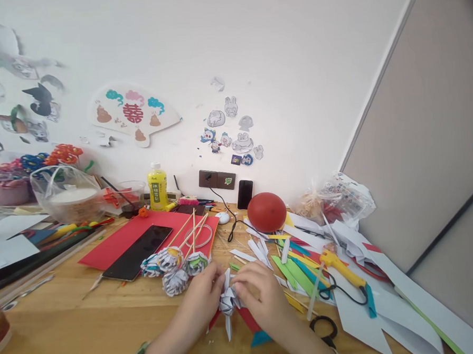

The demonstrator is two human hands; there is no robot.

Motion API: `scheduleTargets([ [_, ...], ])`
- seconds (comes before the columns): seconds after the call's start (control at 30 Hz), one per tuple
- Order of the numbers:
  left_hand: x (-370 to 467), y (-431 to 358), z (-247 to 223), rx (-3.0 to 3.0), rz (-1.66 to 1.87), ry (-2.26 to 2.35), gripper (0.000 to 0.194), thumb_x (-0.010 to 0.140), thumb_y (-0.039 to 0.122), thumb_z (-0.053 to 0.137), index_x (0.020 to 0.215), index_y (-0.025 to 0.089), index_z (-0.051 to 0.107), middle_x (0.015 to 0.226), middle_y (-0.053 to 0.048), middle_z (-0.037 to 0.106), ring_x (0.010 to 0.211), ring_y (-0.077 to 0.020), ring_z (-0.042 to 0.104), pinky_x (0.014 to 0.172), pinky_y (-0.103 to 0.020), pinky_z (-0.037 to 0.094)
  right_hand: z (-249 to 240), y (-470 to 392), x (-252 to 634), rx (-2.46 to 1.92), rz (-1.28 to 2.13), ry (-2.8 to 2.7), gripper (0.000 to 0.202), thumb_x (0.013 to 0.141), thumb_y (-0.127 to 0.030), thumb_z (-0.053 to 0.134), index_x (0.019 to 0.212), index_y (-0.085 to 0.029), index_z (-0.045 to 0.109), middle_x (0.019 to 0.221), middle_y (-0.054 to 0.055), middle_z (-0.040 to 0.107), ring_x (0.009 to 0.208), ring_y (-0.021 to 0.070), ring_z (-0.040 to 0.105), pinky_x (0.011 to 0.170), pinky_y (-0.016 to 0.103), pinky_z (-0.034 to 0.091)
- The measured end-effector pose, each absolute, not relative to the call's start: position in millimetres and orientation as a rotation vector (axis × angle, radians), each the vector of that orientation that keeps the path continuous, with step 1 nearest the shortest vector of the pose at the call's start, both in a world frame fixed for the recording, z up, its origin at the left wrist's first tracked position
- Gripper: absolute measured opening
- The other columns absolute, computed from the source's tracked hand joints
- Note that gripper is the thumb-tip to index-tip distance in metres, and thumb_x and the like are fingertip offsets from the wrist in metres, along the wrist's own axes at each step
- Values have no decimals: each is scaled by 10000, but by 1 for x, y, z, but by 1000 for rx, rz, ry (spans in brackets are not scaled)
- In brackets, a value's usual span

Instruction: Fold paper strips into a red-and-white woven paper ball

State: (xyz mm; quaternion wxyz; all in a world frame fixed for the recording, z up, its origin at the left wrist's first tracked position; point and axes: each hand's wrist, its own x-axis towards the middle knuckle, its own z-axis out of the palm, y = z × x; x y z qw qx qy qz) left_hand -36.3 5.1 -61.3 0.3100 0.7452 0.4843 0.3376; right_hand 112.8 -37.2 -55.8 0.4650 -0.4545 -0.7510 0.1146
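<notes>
Low in the middle of the head view, a white paper flower (228,302) with folded, pointed strips is between my two hands. My left hand (202,294) grips its left side, fingers closed. On the other side, my right hand (263,296) pinches at the upper petals; the fingertips partly hide what they hold. Red and blue paper pieces (247,320) show beneath the flower. Just left of my hands lie several finished paper flowers (175,281) with wooden stick stems (194,231) pointing away, one with green inside and another with yellow.
A yellow glue gun (342,266) and black-handled scissors (324,328) lie at right among paper strips (295,274). Behind them sits a red balloon (267,211). To the left, a black phone (139,252) rests on red card (105,249); a yellow bottle (158,187) stands near the wall.
</notes>
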Motion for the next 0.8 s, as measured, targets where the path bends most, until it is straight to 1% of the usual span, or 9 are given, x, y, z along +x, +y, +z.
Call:
scheduleTargets([
  [0.07,-36,5,-62,1956,906,1271,166,784,270,351,658,226,450,659,-27,588,647,-205,554,630,-294,418,-60,-38,108,-1130,324,-1915,152,845,-179,494,845,-195,645,842,50,634,831,181,539,746,297,428],
  [0.2,-37,5,-63,1906,953,1300,155,759,269,367,624,231,431,629,-25,570,633,-213,541,627,-308,405,-65,-45,99,-1103,245,-1981,232,872,-166,426,809,-179,648,772,59,613,767,183,520,692,300,423],
  [0.3,-38,8,-65,1832,1000,1274,156,735,300,396,600,231,435,597,-11,548,603,-208,516,603,-307,390,-63,-44,104,-1034,273,-1996,242,884,-174,418,843,-181,657,785,61,625,772,182,534,711,306,429],
  [0.4,-40,14,-65,1746,1036,1214,177,698,358,440,580,226,455,558,16,516,569,-191,499,562,-287,388,-59,-36,117,-974,412,-1941,197,881,-209,472,917,-202,666,868,55,649,843,176,566,784,305,437],
  [0.5,-41,19,-62,1684,1064,1184,188,658,382,461,563,220,466,524,38,486,521,-173,490,519,-270,392,-61,-30,122,-964,494,-1849,125,809,-245,607,909,-216,676,901,46,651,888,183,576,812,301,441],
  [0.57,-40,19,-62,1643,1090,1175,194,640,393,476,555,219,472,511,43,481,507,-170,491,509,-268,395,-66,-29,119,-981,494,-1772,105,774,-247,650,868,-211,679,867,42,645,860,184,582,793,296,447],
  [0.63,-39,16,-62,1606,1111,1175,199,627,400,491,553,216,480,513,41,490,515,-172,500,515,-269,399,-71,-31,112,-991,495,-1710,100,768,-251,654,851,-200,674,848,46,629,836,185,583,764,292,455],
  [0.8,-34,9,-67,1533,1161,1202,257,663,446,493,567,207,490,535,37,501,558,-174,514,553,-269,404,-78,-36,100,-965,575,-1649,115,811,-273,591,852,-184,650,866,60,578,828,180,577,684,264,478],
])
